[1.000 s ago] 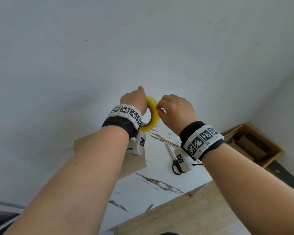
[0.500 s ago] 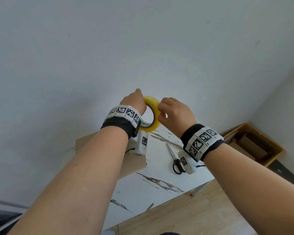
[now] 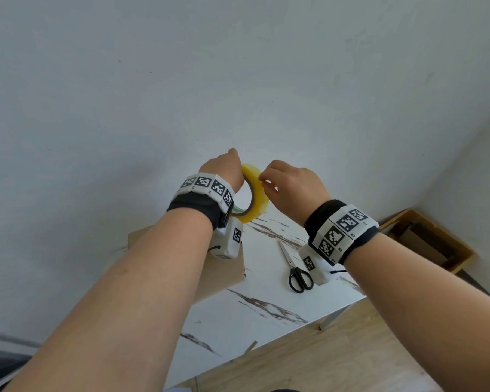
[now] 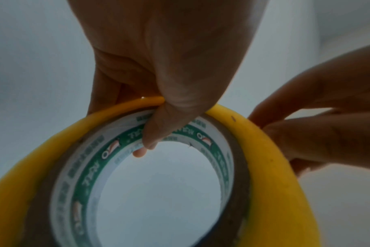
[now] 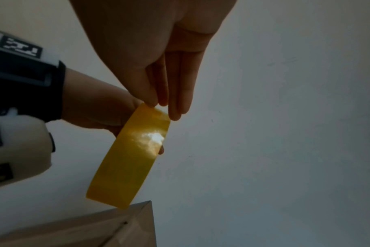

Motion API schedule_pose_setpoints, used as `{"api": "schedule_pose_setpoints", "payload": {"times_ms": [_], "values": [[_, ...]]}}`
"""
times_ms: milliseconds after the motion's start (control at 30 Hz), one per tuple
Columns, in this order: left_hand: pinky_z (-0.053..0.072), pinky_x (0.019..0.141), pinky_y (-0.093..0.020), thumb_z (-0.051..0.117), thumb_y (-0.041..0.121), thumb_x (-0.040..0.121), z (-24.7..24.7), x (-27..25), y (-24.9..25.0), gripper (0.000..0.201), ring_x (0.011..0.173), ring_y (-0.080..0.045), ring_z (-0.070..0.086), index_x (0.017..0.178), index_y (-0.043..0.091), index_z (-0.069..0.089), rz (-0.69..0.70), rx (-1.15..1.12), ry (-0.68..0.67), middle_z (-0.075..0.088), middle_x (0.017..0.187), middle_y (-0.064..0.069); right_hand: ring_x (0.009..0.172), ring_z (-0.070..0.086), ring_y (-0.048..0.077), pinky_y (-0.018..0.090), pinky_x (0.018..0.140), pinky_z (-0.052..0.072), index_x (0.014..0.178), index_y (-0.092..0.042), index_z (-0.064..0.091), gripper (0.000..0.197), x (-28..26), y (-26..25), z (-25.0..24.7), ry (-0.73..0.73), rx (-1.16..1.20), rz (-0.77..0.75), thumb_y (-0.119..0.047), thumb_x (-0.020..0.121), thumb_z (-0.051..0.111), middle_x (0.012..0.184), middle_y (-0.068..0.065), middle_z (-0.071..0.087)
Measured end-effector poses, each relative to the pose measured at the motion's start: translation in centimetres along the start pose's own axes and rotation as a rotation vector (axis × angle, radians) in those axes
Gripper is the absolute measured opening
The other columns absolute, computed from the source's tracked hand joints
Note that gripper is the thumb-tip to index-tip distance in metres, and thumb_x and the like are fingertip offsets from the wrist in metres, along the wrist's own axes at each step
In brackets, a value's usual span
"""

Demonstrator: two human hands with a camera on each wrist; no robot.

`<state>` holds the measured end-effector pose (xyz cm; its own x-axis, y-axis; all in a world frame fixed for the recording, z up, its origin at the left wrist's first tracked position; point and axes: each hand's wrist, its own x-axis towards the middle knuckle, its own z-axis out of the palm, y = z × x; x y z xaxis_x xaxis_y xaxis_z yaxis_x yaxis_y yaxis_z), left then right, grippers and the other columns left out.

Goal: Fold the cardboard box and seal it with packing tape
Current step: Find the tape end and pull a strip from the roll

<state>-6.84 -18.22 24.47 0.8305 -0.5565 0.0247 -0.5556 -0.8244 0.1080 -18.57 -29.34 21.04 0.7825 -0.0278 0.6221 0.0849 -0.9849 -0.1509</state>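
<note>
A yellow packing tape roll (image 3: 257, 195) is held up in front of the wall, above the table. My left hand (image 3: 224, 172) grips its top, thumb (image 4: 152, 133) hooked inside the printed core and the fingers behind. My right hand (image 3: 266, 182) meets the roll from the right; its thumb and fingertips (image 5: 175, 115) pinch the roll's outer face (image 5: 133, 158) near the top edge. No loose tape end shows. The brown cardboard box (image 3: 224, 275) lies on the table below my left wrist, and one corner of it (image 5: 108, 225) appears in the right wrist view.
Black-handled scissors (image 3: 294, 267) lie on the white marbled table (image 3: 266, 321) under my right wrist. A wooden crate (image 3: 436, 247) with cardboard in it sits on the floor at the right, by the wall corner. Wood floor runs below the table's front edge.
Both hands stay raised at about the same spot. The right fingertips have shifted along the roll's outer face toward its top, and the roll has tilted slightly.
</note>
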Motion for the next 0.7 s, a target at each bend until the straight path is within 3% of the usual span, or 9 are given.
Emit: {"api": "schedule_pose_setpoints", "payload": {"times_ms": [100, 200, 367, 500, 700], "values": [[0.040, 0.070, -0.036, 0.037, 0.008, 0.093, -0.01, 0.00, 0.02, 0.024, 0.096, -0.033, 0.060, 0.114, 0.008, 0.048, 0.020, 0.050, -0.008, 0.063, 0.110, -0.013, 0.040, 0.040, 0.026, 0.028, 0.035, 0.037, 0.068, -0.006, 0.064, 0.032, -0.10, -0.25, 0.07, -0.018, -0.043, -0.072, -0.016, 0.086, 0.039, 0.068, 0.006, 0.057], [0.039, 0.069, -0.035, 0.038, 0.007, 0.093, -0.13, -0.07, 0.07, 0.024, 0.088, -0.030, 0.057, 0.115, 0.008, 0.047, 0.036, 0.080, -0.005, 0.063, 0.109, -0.012, 0.043, 0.026, 0.022, 0.023, 0.036, 0.025, 0.063, -0.007, 0.055, 0.023, -0.12, -0.63, -0.04, -0.022, -0.071, -0.129, -0.010, 0.081, 0.041, 0.062, 0.006, 0.049], [0.041, 0.068, -0.035, 0.038, 0.007, 0.092, -0.12, -0.25, 0.24, 0.024, 0.080, -0.028, 0.051, 0.114, 0.008, 0.047, 0.054, 0.079, -0.008, 0.062, 0.106, -0.012, 0.051, 0.025, 0.020, 0.025, 0.042, 0.020, 0.062, -0.010, 0.050, 0.012, 0.06, -0.93, -0.11, 0.006, -0.134, -0.178, -0.004, 0.071, 0.048, 0.060, 0.005, 0.045], [0.045, 0.072, -0.037, 0.038, 0.008, 0.092, 0.21, -0.17, 0.29, 0.023, 0.089, -0.032, 0.058, 0.113, 0.009, 0.047, 0.043, 0.012, -0.030, 0.062, 0.105, -0.012, 0.053, 0.025, 0.019, 0.024, 0.043, 0.020, 0.061, -0.010, 0.050, 0.011, -0.05, -0.78, -0.05, 0.054, -0.129, -0.177, -0.001, 0.067, 0.050, 0.060, 0.005, 0.046], [0.043, 0.076, -0.037, 0.036, 0.011, 0.093, 0.61, 0.11, -0.07, 0.025, 0.094, -0.032, 0.057, 0.115, 0.009, 0.048, 0.012, -0.107, -0.071, 0.060, 0.111, -0.013, 0.053, 0.030, 0.020, 0.023, 0.038, 0.025, 0.061, -0.010, 0.049, 0.011, -0.35, -0.44, 0.12, 0.061, -0.060, -0.150, -0.001, 0.067, 0.052, 0.062, 0.004, 0.047]]}}
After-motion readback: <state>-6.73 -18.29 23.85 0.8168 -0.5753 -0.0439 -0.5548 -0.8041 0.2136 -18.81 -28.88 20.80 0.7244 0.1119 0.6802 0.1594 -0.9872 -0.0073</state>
